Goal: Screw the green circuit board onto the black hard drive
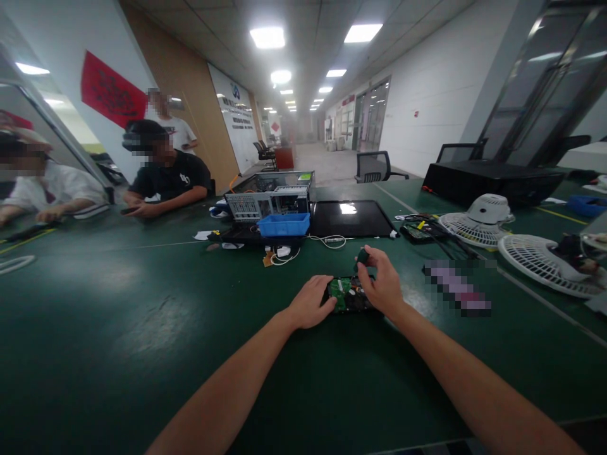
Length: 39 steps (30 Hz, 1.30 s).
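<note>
An opened black electronic device with a green circuit board [339,292] lies on the table directly before me. My left hand [310,302] is closed on its left edge, thumb at the near side and fingers at the far side. Over the right part of the device, my right hand [382,281] pinches a small dark green rounded piece [363,256] between thumb and fingers. Its lower end and exact kind cannot be made out. Dark parts and small wires show in the device's right half, partly covered by my right hand.
Beyond my hands stand a blue bin [283,225], an opened computer case [270,196] and a black flat panel [351,218]. A white cable [327,240] lies nearer. Fan parts [474,221] and a black box [488,180] are at right. Other people sit at left.
</note>
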{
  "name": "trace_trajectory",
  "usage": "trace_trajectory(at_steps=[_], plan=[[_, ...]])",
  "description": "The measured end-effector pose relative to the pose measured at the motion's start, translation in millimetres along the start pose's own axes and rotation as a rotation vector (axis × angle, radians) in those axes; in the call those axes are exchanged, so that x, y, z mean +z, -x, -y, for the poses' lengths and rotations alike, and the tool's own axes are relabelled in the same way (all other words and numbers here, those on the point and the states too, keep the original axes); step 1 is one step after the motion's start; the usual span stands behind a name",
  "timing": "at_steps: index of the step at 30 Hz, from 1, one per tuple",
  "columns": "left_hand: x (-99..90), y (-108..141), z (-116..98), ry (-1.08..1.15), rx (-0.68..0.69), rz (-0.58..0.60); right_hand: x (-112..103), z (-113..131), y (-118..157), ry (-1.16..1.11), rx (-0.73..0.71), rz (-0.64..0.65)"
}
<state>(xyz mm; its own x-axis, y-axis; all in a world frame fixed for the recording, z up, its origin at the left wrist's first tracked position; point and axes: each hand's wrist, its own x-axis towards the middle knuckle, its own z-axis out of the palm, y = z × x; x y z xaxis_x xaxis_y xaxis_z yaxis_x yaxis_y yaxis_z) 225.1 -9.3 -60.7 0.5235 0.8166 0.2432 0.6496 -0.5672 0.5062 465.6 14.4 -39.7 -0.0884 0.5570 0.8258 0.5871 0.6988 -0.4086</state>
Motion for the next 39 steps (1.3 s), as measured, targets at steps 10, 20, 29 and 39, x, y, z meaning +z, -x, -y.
trace_trajectory(at_steps=[10, 20, 29, 39], plan=[[2.1, -0.3, 2.2, 0.006, 0.026, -0.015, -2.7, 2.8, -3.4, 0.054, -0.027, -0.016], [3.0, -0.1, 4.1, 0.003, 0.009, -0.012, -4.1, 3.6, -4.1, 0.047, 0.009, -0.036], [-0.6, 0.1, -0.6, 0.018, -0.014, 0.005, -2.0, 3.7, -1.8, -0.012, 0.056, -0.005], [0.7, -0.3, 0.0, 0.014, -0.011, 0.009, -2.4, -0.1, -1.2, 0.031, 0.013, 0.004]])
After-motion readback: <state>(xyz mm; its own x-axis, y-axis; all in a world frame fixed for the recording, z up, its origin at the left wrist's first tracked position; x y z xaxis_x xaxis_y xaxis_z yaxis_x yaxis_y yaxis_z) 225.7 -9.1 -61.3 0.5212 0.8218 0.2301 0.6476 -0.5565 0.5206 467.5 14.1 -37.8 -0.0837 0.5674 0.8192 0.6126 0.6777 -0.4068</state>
